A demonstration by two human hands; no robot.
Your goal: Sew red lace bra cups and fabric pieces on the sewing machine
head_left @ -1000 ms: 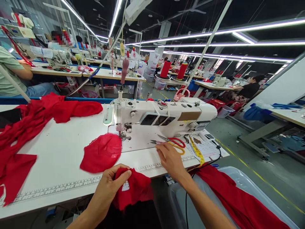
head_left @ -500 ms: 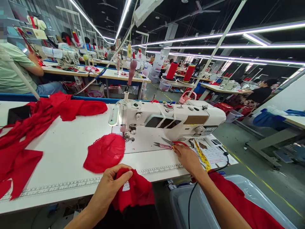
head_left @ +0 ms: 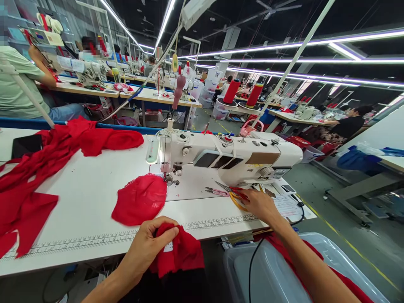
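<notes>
My left hand (head_left: 151, 242) pinches a bunched piece of red fabric (head_left: 184, 252) at the table's front edge, thumb on top. A small white label with dark marks (head_left: 168, 247) shows on this cloth. My right hand (head_left: 260, 205) has its fingers closed at the red handle of the scissors (head_left: 235, 190), whose blades still lie on the table pointing left. A yellow handle loop (head_left: 237, 203) shows just below. Pink thread snips (head_left: 217, 192) lie to the left of the scissors. Another red fabric piece (head_left: 139, 202) rests flat by the needle of the sewing machine (head_left: 233, 155).
More red fabric (head_left: 63, 143) is heaped on the table's left, beside a black flat object (head_left: 27, 146). Papers (head_left: 288, 206) lie right of my right hand. A grey plastic bin (head_left: 261, 269) with red cloth stands below. Co-workers sit at machines beyond.
My right hand has moved right, from the snips to the red scissors handle. My left hand keeps its pinch on the red fabric. The view has turned slightly left.
</notes>
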